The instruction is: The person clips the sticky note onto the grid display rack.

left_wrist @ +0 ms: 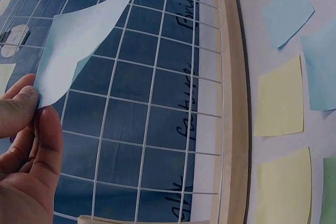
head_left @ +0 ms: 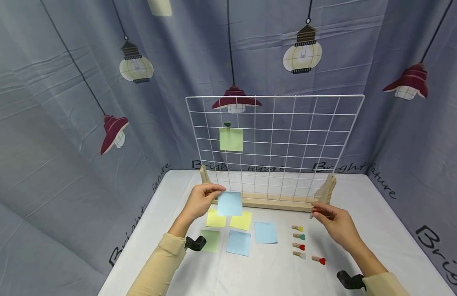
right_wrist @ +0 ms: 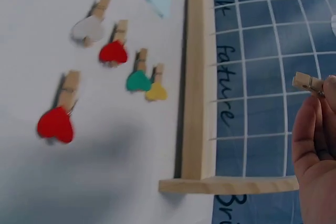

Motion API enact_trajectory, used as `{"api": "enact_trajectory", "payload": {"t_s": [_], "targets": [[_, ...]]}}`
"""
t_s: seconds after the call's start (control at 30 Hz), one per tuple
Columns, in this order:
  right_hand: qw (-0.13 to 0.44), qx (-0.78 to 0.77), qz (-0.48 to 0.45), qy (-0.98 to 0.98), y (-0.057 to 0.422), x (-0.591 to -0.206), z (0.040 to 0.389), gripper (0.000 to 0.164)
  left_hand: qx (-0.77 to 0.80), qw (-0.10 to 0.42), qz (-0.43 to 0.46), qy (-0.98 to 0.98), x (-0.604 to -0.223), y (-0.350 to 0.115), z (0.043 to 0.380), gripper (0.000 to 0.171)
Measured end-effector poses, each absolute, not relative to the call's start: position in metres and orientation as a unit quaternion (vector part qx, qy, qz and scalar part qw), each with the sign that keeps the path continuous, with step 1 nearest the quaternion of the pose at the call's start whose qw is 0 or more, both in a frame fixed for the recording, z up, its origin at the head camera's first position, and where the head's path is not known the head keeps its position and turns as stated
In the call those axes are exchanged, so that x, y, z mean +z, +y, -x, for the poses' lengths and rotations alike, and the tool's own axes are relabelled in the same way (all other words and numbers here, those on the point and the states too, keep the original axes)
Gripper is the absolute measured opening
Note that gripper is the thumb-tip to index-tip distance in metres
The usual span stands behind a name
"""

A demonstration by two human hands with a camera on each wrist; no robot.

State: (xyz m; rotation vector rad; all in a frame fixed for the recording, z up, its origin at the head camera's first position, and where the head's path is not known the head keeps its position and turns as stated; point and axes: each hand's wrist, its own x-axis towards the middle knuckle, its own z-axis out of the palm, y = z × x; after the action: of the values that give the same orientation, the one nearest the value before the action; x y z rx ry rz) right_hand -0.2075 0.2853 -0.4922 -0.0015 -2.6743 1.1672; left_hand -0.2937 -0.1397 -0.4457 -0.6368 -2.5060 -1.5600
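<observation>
My left hand (head_left: 201,201) pinches a light blue sticky note (head_left: 229,204) by its edge, in front of the lower left of a white wire grid (head_left: 274,96). In the left wrist view the same note curls upward from the thumb and fingertips. Near the grid's right foot, my right hand (head_left: 338,225) pinches a small wooden clothespin (right_wrist: 308,82) between thumb and fingers; a bit of red shows at the fingertips in the head view. Higher on the grid hangs a green note (head_left: 231,140) under a clip with a dark green heart (head_left: 227,124).
Two yellow notes (head_left: 241,221), a green note (head_left: 211,241) and two blue notes (head_left: 266,232) lie on the white table (head_left: 273,271). Several heart clothespins lie to their right, among them a yellow one (head_left: 297,228) and a red one (head_left: 319,260). A wooden base (head_left: 276,204) holds the grid upright.
</observation>
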Motion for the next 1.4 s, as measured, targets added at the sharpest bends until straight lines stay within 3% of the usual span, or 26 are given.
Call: {"api": "enact_trajectory", "payload": {"t_s": [0.17, 0.6, 1.4], "targets": [[0.104, 0.403, 0.003, -0.909, 0.282, -0.483, 0.212, 0.038, -0.517, 0.062, 0.213, -0.826, -0.443, -0.137, 0.294, 0.017], [0.099, 0.413, -0.027, -0.905, 0.272, -0.458, 0.214, 0.027, -0.52, 0.063, 0.217, -0.824, -0.442, -0.13, 0.293, 0.019], [0.107, 0.43, -0.05, -0.895, 0.255, -0.438, 0.211, 0.035, -0.514, 0.048, 0.215, -0.829, -0.446, -0.126, 0.294, 0.019]]}}
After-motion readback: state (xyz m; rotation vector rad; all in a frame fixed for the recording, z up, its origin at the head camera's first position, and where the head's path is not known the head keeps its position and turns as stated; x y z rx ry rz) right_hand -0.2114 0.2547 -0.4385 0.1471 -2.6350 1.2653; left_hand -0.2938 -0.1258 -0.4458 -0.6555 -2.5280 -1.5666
